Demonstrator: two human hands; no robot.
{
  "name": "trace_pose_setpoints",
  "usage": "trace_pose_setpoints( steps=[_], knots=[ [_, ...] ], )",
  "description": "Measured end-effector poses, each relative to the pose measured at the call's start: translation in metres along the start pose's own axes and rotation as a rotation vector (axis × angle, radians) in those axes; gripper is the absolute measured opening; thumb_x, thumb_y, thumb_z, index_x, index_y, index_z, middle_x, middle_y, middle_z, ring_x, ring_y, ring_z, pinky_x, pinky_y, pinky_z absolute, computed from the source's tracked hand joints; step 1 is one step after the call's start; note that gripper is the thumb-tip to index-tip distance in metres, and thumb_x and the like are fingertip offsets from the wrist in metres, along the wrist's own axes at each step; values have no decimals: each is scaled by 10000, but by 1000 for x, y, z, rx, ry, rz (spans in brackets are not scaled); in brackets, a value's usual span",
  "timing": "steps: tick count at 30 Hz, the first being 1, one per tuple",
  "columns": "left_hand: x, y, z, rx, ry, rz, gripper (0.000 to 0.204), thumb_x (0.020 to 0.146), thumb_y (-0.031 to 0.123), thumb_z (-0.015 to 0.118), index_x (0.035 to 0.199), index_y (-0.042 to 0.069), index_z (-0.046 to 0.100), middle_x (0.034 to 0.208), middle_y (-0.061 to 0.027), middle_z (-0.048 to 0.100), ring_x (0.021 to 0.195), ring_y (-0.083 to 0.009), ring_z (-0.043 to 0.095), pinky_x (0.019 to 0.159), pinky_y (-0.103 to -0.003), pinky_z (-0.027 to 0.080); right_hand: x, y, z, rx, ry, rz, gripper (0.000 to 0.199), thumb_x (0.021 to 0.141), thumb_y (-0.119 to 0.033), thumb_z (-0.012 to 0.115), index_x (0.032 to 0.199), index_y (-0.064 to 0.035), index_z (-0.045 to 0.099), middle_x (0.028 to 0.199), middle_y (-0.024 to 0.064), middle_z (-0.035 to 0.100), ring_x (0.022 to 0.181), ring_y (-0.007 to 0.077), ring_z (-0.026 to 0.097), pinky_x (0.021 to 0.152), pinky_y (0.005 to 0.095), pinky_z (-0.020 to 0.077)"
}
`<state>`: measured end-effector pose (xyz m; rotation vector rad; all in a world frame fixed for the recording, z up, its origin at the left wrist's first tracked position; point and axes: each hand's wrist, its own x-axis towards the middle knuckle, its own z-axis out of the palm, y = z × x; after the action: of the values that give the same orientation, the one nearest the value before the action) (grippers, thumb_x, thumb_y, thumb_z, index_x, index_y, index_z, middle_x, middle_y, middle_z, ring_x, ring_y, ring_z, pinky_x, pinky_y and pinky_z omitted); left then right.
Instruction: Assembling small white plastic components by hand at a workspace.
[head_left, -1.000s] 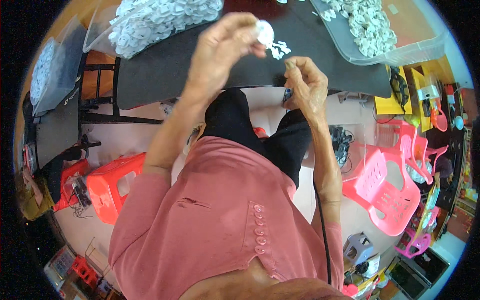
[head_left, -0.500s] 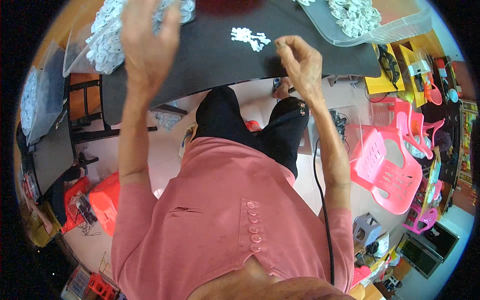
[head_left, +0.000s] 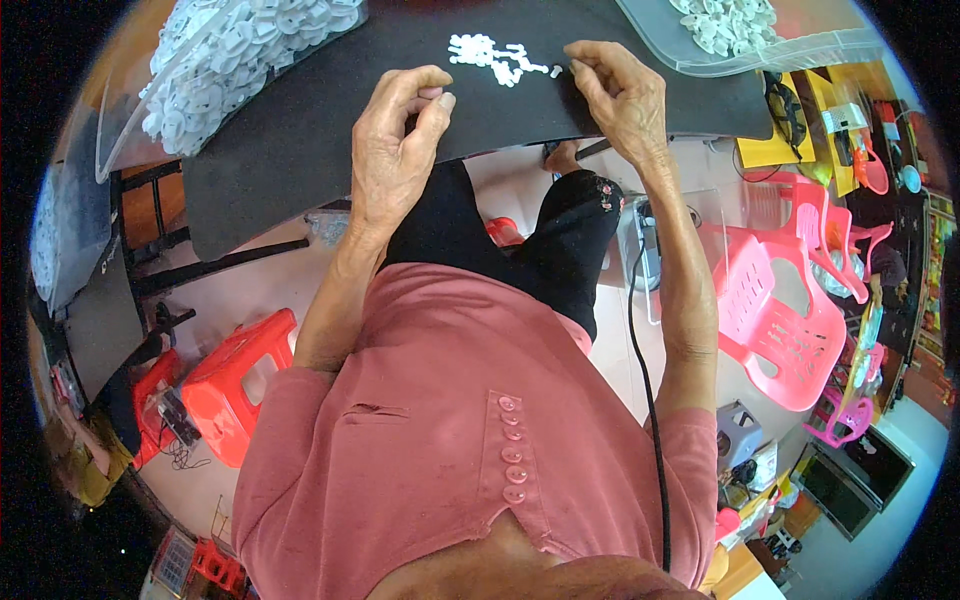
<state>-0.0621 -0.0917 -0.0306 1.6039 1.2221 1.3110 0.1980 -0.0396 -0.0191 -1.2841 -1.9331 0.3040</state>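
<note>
A small heap of white plastic pieces [head_left: 490, 55] lies on the black table top [head_left: 300, 150] in front of me. My left hand [head_left: 398, 150] hovers over the table's near edge, fingers curled with thumb and forefinger nearly touching; I see nothing in it. My right hand [head_left: 622, 92] rests on the table just right of the heap, its fingertips pinched at one loose white piece [head_left: 557, 70].
A clear bag of white pieces [head_left: 230, 60] sits at the table's left. A clear tray with more white pieces [head_left: 740, 25] is at the back right. Red stools [head_left: 235, 385] stand at my left, pink chairs [head_left: 780, 300] at my right. A black cable [head_left: 645, 400] runs down my right side.
My left hand came back from the bag at the left to the table's near edge, fingers now curled. The right hand stayed beside the heap of pieces.
</note>
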Motion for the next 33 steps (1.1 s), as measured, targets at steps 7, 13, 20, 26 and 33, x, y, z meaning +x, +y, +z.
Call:
trace_pose_setpoints(
  steps=[7,13,20,26,33],
  knots=[
    [-1,3,5,89,-15,31,232,988,71,623,1210,6,640,1176,-85,629,1135,-202,647,978,-319,529,-15,-3,-3,-35,-65,-144,180,899,-149,713,1067,-90,739,965,79,681,866,255,680,769,356,554],
    [-1,2,7,186,2,124,241,970,69,638,1208,26,643,1148,-86,633,1059,-198,665,904,-308,545,-26,1,-10,26,-136,-135,228,890,-241,729,1082,-119,741,1016,80,674,930,260,657,823,397,530],
    [-3,6,11,238,26,160,247,946,68,659,1191,37,650,1126,-84,645,961,-170,665,832,-296,538,-30,-1,-22,-109,-165,-288,447,796,-354,808,1185,-154,720,1151,82,645,1029,258,573,908,390,441],
    [-3,8,12,269,30,188,238,942,63,659,1179,39,656,1110,-79,652,927,-160,665,830,-299,530,-41,-1,-18,-160,-123,-328,387,778,-322,820,1130,-181,740,1122,15,652,1020,224,557,882,370,425],
    [0,5,14,291,29,206,227,943,70,666,1169,44,664,1110,-80,658,921,-147,662,836,-297,527,-55,-3,-12,-41,-38,-353,196,798,-252,804,973,-179,756,990,-41,672,932,174,575,841,345,422]
  ],
)
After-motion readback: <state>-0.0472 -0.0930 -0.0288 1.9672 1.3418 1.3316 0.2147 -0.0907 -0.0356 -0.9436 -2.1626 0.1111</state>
